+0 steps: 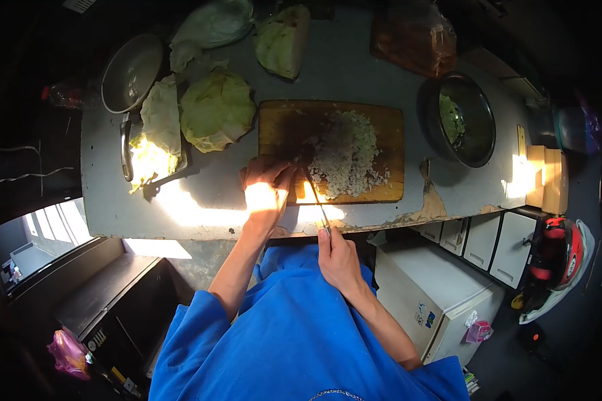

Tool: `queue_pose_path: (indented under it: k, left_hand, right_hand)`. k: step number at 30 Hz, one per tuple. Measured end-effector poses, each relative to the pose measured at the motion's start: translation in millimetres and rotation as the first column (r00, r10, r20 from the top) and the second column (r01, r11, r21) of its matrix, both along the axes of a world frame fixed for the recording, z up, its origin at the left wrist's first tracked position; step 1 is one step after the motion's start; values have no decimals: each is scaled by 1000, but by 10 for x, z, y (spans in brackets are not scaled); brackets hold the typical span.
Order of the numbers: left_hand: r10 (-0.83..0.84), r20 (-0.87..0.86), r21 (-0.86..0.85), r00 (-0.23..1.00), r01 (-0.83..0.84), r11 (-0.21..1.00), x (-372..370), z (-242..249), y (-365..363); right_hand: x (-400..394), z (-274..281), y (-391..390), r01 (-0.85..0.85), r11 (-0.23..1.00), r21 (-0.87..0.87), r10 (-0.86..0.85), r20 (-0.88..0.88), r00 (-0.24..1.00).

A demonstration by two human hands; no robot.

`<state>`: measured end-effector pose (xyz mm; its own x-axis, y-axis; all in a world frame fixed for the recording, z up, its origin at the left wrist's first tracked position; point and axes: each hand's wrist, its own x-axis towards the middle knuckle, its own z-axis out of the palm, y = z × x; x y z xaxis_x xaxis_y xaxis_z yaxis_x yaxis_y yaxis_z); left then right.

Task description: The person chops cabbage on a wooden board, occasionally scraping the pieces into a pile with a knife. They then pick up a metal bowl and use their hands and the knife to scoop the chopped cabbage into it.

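Observation:
My right hand (341,260) is wrapped round the handle of a kitchen knife (320,208), at the near edge of a wooden cutting board (284,123). The blade points away from me over the board, just right of my left fingers. My left hand (267,192) rests on the board's near left corner, fingers bent and pressed together. What lies beneath those fingers is hidden by shadow and the hand itself. Finely chopped pale cabbage (349,157) is heaped on the board's right half, to the right of the blade.
Left of the board lie cabbage leaves (217,110) and an empty-looking bowl (132,73). A cut cabbage piece (282,43) sits behind it. To the right stands a metal bowl (483,144) with chopped greens. A plastic bag (415,43) of reddish contents lies at the back right.

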<state>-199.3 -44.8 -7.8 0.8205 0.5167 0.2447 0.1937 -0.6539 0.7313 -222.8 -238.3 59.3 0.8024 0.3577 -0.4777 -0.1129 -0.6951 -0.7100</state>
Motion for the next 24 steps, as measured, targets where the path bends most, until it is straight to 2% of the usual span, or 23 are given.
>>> queue_pose_path:
  k: [4,6,10,15,17,19,21,24]
  left_hand:
    - [-22,-29,21,999,23,1000,17,-20,35]
    - [-45,-19,23,999,46,999,-11,-9,29]
    - [-20,-57,2,998,20,1000,15,50,21]
    - [-30,-90,-38,995,27,999,4,39,42]
    - [-56,-9,5,998,56,998,18,-11,47]
    - [-58,-18,6,998,58,998,22,5,53]
    - [-60,-33,5,998,61,998,-9,1,52]
    - [-55,-34,-22,998,55,998,19,-10,47]
  right_hand:
    - [-23,-69,36,-4,999,-49,4,0,1000]
    - [-51,-87,57,-43,988,-151,56,83,995]
    - [-32,-104,9,11,997,-71,-2,127,992]
    - [2,16,12,43,999,28,-45,60,997]
    - [-22,-28,29,32,999,12,-32,51,998]
    - [-43,-85,56,16,1000,1,-16,36,999]
    - [-67,-123,66,-22,996,-86,32,120,992]
    - [-49,-134,50,-17,995,-95,26,92,995]
